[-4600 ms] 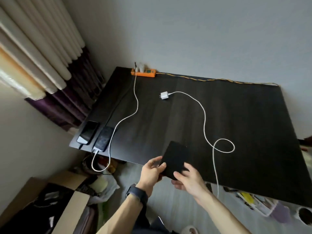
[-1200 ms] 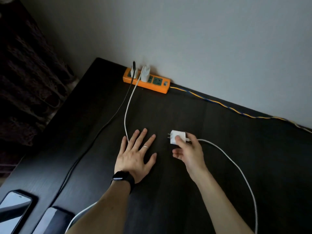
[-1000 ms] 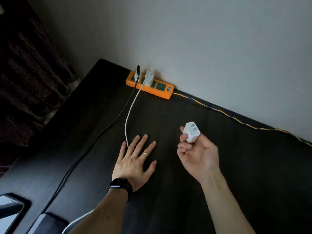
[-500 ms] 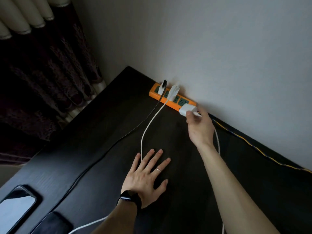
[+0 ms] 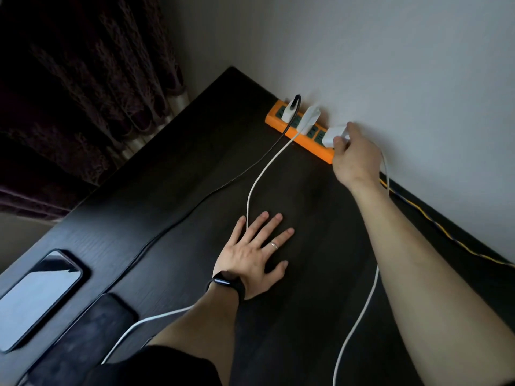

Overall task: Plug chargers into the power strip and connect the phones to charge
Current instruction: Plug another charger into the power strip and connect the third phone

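An orange power strip (image 5: pixel 282 129) lies against the wall at the back of the dark table (image 5: pixel 172 190). Two white chargers (image 5: pixel 308 119) stand plugged into it, one with a black cable (image 5: pixel 195 207), one with a white cable (image 5: pixel 260 176). My right hand (image 5: pixel 355 154) is shut on a third white charger (image 5: pixel 333 136), pressed onto the strip's right end; its white cable (image 5: pixel 359 316) trails back under my arm. My left hand (image 5: pixel 252 254) lies flat and open on the table. Two phones lie at the left edge: one with a bright screen (image 5: pixel 36 296), one dark (image 5: pixel 92 327).
The strip's yellow-and-blue cord (image 5: pixel 446 232) runs along the wall to the right. A dark curtain (image 5: pixel 83 93) hangs to the left of the table. My left wrist wears a black watch (image 5: pixel 227 284).
My right hand picked the third charger up from the middle of the table and carried it to the strip's right end. My left hand stayed flat. The view moved closer.
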A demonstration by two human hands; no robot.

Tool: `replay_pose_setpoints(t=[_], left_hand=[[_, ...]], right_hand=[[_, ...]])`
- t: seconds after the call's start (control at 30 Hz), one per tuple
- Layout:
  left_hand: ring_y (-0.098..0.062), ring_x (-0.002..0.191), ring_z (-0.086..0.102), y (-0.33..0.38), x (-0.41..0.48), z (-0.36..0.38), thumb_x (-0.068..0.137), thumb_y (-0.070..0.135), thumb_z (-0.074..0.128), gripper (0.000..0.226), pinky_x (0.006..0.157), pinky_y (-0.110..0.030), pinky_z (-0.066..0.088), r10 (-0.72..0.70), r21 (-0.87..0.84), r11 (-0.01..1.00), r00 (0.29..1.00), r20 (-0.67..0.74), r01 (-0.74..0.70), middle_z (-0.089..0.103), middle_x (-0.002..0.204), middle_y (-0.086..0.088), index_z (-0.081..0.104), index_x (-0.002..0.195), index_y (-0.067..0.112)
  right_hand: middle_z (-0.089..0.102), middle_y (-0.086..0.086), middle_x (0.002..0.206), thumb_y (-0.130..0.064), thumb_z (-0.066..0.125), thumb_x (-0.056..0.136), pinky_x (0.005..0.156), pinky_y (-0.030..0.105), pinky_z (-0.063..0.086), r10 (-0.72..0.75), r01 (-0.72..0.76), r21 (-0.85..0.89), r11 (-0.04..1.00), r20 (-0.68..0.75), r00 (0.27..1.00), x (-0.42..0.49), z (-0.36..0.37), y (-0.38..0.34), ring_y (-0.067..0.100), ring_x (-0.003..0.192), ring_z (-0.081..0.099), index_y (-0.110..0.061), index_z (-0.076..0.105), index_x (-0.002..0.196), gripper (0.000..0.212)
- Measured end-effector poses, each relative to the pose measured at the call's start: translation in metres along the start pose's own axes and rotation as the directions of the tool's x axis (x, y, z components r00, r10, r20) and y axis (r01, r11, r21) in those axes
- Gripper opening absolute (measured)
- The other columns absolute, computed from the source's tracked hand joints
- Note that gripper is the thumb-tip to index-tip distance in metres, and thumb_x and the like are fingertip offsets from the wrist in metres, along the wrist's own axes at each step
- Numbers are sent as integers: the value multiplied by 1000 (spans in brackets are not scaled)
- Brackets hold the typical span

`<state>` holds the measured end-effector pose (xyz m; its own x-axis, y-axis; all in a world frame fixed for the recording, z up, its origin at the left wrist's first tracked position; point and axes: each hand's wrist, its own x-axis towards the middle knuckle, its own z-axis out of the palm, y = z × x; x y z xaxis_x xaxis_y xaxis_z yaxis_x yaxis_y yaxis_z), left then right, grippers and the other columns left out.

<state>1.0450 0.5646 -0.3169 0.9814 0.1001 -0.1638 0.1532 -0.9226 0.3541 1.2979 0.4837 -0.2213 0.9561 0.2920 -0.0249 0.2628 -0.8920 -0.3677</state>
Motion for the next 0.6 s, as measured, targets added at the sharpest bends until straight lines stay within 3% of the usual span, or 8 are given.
replay_pose_setpoints(t=[0.3,0.6], left_hand=[[-10,150,-18,0,-1,1,93,67,24,68,117,-43,-24,15,-13,1000,1000,8,-14,-9,166,16,-3,153,52],[-12,151,-19,-2,0,4,93,67,24,69,116,-44,-25,20,-12,1000,1000,3,-20,-10,166,14,-6,153,51]], right_hand=[[67,20,116,-32,43,105,77,36,41,-44,47,-239,970,15,999,12,0,-17,38,108,62,-5,57,120,34],[65,19,125,-28,47,104,88,41,47,-3,22,-257,966,73,997,16,1,-27,37,116,60,-4,54,130,36]])
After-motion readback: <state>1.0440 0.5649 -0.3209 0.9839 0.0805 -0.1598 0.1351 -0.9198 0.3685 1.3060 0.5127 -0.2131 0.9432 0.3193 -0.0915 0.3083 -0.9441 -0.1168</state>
